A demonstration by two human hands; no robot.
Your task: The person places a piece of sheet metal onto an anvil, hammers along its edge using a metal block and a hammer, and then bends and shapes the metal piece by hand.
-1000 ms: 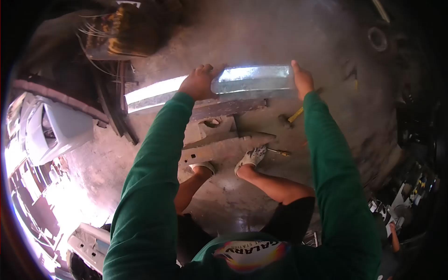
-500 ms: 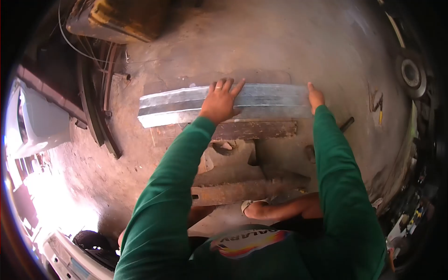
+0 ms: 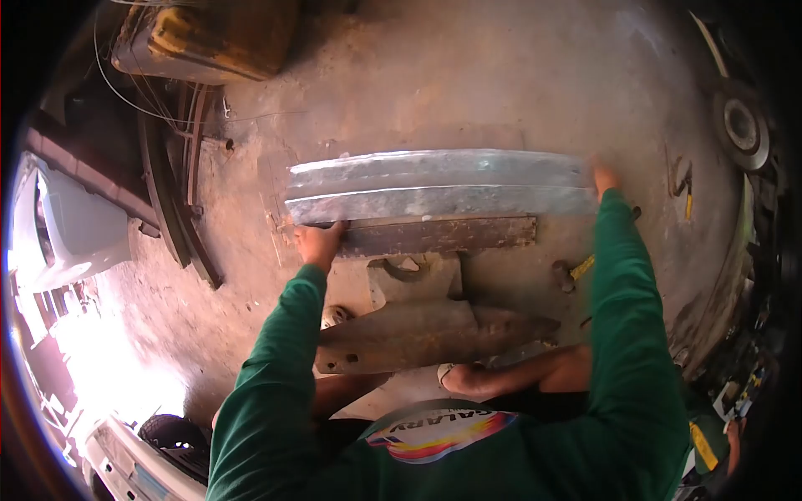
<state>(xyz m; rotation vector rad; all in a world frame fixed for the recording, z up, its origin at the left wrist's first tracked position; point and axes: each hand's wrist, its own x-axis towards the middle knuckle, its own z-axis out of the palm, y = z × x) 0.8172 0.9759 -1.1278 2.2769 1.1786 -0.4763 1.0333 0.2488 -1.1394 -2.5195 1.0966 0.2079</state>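
A long silvery metal panel (image 3: 443, 185) with a lengthwise ridge lies low over the floor in front of me. My left hand (image 3: 319, 244) grips its lower left corner, the thumb pointing toward the panel's lower edge. At the panel's right end is my right hand (image 3: 605, 177), its fingers blurred and partly hidden against the edge. Just below the panel sits a worn dark brown board (image 3: 439, 235). Nearer my legs are a notched metal piece (image 3: 415, 280) and a rusty beam with holes (image 3: 401, 338).
A hammer with a yellow handle (image 3: 582, 267) lies right of the beam. A wheel-like disc (image 3: 741, 123) is at far right, a rusty yellow container (image 3: 209, 37) at upper left. Long curved strips (image 3: 159, 192) and a white panel (image 3: 83, 225) are on the left. A co-worker's arm (image 3: 733, 442) shows lower right.
The panel has come down from its raised, tilted position and shifted right. My left hand has moved from its middle to the lower left corner; my right hand has moved right with the end.
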